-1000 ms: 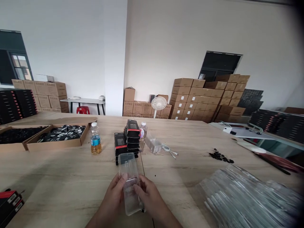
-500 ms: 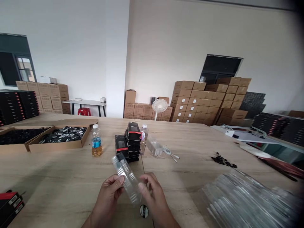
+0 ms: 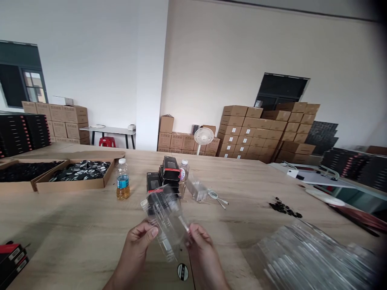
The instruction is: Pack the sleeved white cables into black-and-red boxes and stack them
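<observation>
Clear plastic tray (image 3: 165, 223) held tilted above the desk (image 3: 75, 225), left hand (image 3: 137, 241) pinching its left edge, right hand (image 3: 201, 247) gripping its right edge, round black disc (image 3: 182, 272) lying below on the desk.

White walls (image 3: 90, 52), dark window (image 3: 15, 80), stacked cardboard boxes (image 3: 260, 129), white fan (image 3: 203, 136), long wooden table (image 3: 75, 225)

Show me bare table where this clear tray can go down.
Bare wood left of the left hand, between the amber bottle and the black boxes at the edge; between the white cable and the black bits. Crowded: the box stack ahead, the tray pile at right.
</observation>
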Tool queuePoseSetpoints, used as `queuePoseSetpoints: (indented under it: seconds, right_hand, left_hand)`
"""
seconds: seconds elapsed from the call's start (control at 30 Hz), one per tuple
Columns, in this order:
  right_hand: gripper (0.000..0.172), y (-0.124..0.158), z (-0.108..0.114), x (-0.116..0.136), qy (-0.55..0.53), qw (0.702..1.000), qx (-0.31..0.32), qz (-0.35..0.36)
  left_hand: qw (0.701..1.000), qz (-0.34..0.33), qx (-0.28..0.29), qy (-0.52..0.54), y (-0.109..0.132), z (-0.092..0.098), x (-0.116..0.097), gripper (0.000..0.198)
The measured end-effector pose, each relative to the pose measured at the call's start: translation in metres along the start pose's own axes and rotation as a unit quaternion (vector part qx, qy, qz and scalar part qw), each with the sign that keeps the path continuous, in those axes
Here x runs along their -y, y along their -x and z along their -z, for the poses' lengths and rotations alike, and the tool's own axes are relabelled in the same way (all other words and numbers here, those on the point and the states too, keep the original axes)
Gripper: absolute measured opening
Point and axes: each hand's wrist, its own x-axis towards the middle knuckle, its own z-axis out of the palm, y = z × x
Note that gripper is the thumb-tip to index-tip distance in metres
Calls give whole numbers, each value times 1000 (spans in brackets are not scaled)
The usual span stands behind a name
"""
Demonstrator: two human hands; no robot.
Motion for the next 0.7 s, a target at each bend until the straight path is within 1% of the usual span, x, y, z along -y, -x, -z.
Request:
queuePoseSetpoints:
  seconds: [0.07, 0.1, 0.13, 0.17, 0.2, 0.23, 0.27, 0.3, 0.33, 0.43, 0.5, 0.57, 0.6, 0.7]
  right_hand:
    - [39, -10, 20, 17, 2, 993, -96, 64]
    - [38, -17, 33, 26, 33, 983, -150, 105]
    - [38, -25, 47, 35, 87, 964, -204, 147]
    - [40, -35, 61, 42, 163, 936, -252, 182]
    - [44, -47, 73, 47, 254, 903, -283, 201]
    - [50, -60, 83, 52, 340, 867, -295, 212]
    - [55, -76, 89, 55, 414, 835, -291, 217]
    - [57, -92, 93, 56, 459, 815, -280, 217]
    - [56, -110, 92, 57, 489, 802, -267, 215]
    - [39, -162, 78, 56, 550, 781, -224, 194]
    - [27, -189, 65, 53, 589, 767, -194, 165]
    - [20, -205, 56, 49, 619, 756, -166, 134]
    - [20, -210, 53, 47, 629, 752, -153, 124]
    - [18, -210, 49, 42, 645, 744, -120, 128]
  left_hand:
    - [998, 13, -30, 57, -3, 3, -2, 23]
    - [993, 33, -50, 98, -4, 4, -1, 22]
    - [986, 62, -72, 139, -5, 4, 0, 20]
    - [975, 97, -94, 175, -6, 3, 1, 18]
    - [963, 136, -112, 205, -6, 2, 3, 15]
    - [949, 178, -128, 228, -7, 0, 5, 13]
    - [934, 219, -140, 243, -8, -1, 7, 14]
    - [923, 253, -146, 252, -8, -2, 9, 16]
    - [914, 281, -146, 255, -9, -3, 10, 18]
    - [902, 331, -135, 244, -12, -1, 13, 21]
    - [898, 350, -126, 237, -14, 2, 15, 24]
    - [894, 365, -124, 229, -16, 5, 17, 27]
    - [894, 368, -121, 224, -17, 6, 18, 26]
    - [909, 348, -101, 207, -15, 8, 23, 17]
